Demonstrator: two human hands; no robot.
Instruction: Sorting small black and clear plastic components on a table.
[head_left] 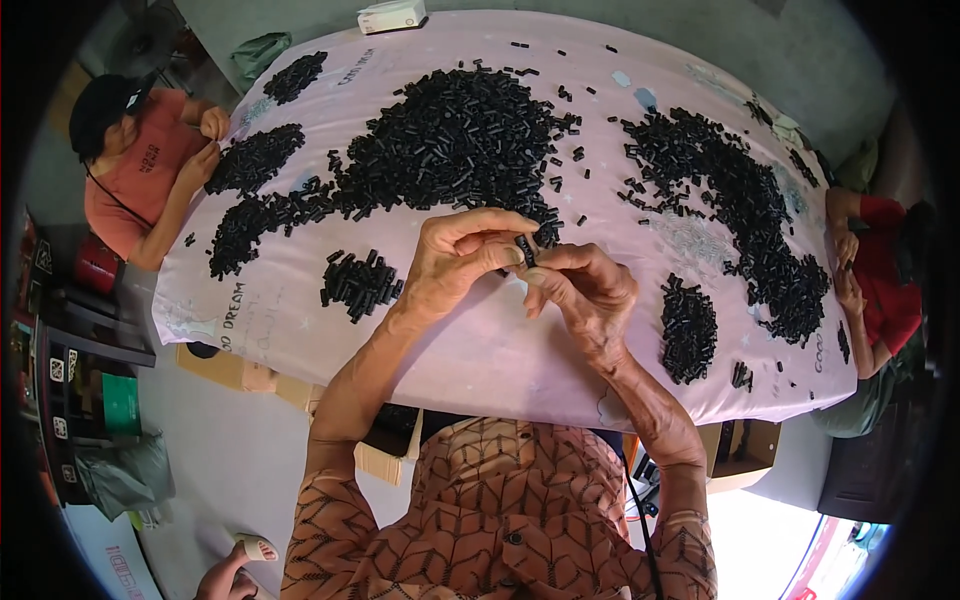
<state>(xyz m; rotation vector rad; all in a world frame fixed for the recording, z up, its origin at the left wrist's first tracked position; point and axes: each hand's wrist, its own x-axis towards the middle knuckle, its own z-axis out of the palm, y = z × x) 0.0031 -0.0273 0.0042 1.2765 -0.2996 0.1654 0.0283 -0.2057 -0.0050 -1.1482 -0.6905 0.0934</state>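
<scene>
Between the fingertips of both hands is a small black cylindrical piece (526,250), held up over the near part of the cloth-covered table. My left hand (452,262) pinches it from the left with thumb and forefinger. From the other side, my right hand (590,292) grips it the same way. Just beyond my hands spreads a large heap of similar black pieces (460,140). A smaller pile (360,284) lies left of my left forearm, and an oval pile (689,330) sits to the right of my right hand.
A pale pink printed cloth (480,375) covers the table. One person (150,170) handles pieces at the left edge; another person in red (885,270) works at the right. A long black heap (740,200) lies near the latter. Cardboard boxes (745,455) stand below the near edge.
</scene>
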